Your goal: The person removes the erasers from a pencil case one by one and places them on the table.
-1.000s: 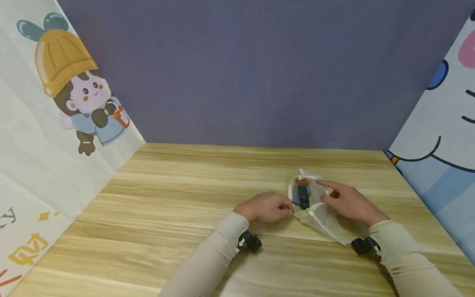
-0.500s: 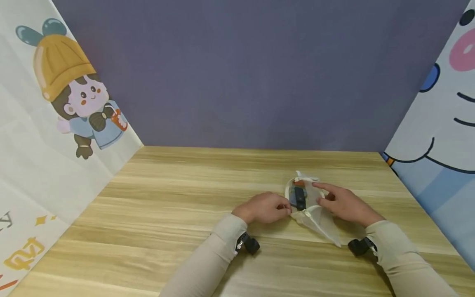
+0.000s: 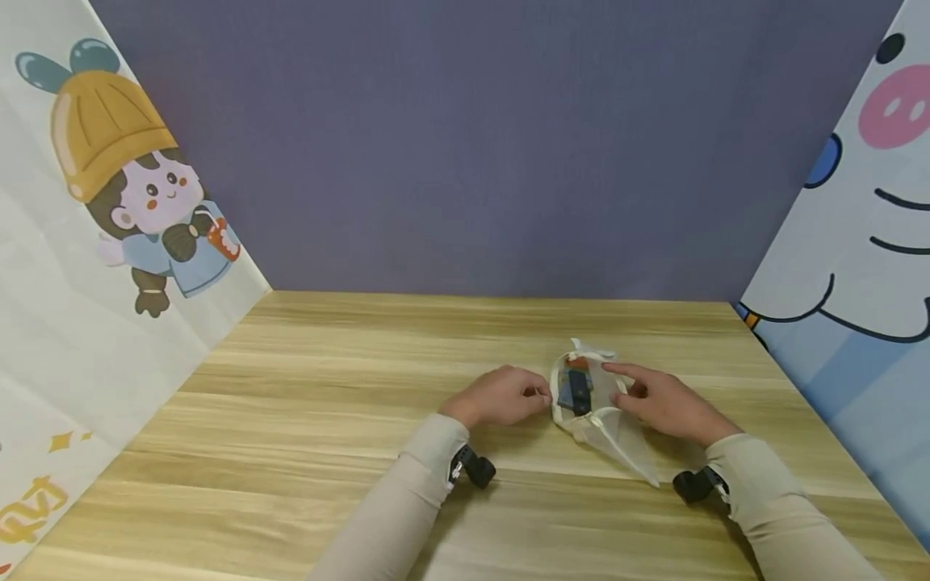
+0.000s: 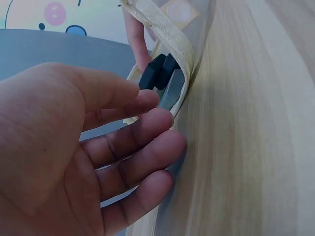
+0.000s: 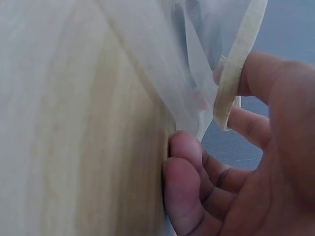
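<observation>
At lower right, the right hand (image 3: 667, 403) grips the translucent, cream-rimmed pouch (image 3: 610, 436), apparently steadying it; the loosely curled left hand (image 3: 500, 395) likely needs a rim pinch.

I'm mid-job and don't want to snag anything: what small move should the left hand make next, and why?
I'd probably ease the left hand slightly forward into the open pouch, towards the black item. That item shows through the opening, the left hand is beside the near rim with nothing visibly pinched, and the right hand is at the opposite side.
</observation>
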Demonstrator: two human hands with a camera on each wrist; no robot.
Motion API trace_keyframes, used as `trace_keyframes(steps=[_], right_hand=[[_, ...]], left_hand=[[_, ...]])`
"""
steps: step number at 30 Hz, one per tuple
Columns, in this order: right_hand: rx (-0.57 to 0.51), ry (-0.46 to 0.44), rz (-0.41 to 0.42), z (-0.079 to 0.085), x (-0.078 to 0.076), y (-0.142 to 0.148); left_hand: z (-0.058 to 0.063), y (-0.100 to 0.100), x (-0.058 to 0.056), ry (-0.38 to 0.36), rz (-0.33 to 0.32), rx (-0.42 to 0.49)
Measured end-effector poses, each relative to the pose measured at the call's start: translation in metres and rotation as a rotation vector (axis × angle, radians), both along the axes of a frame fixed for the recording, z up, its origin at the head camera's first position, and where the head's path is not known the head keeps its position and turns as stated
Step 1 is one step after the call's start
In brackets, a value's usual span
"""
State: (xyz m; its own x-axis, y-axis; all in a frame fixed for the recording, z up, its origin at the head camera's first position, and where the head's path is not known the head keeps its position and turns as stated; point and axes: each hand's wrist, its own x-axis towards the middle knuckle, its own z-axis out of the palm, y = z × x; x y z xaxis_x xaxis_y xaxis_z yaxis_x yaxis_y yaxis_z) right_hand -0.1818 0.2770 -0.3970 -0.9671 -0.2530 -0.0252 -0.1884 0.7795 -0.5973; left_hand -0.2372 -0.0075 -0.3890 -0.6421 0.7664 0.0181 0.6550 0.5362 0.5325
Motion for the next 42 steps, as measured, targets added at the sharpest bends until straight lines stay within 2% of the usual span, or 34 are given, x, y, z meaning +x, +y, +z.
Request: trace_keyframes(steps=[6, 12, 20, 28, 42], right_hand=[[0.002, 0.005, 0.002, 0.0, 0.0, -0.001], [-0.001, 0.009, 0.002, 0.0, 0.001, -0.001], [-0.006, 0.011, 0.001, 0.002, 0.002, 0.001], [-0.015, -0.008, 0.006, 0.0, -0.001, 0.0], [-0.012, 0.006, 0.013, -0.001, -0.001, 0.003]], left_hand=[[-0.004, 0.004, -0.003, 0.043, 0.007, 0.028], [-0.004, 0.011, -0.003, 0.063, 0.073, 0.053], [0.002, 0.02, -0.006, 0.092, 0.131, 0.023], [0.007, 0.017, -0.012, 0.112, 0.123, -0.044], [0.01, 0.023, -0.022, 0.059, 0.133, 0.011]])
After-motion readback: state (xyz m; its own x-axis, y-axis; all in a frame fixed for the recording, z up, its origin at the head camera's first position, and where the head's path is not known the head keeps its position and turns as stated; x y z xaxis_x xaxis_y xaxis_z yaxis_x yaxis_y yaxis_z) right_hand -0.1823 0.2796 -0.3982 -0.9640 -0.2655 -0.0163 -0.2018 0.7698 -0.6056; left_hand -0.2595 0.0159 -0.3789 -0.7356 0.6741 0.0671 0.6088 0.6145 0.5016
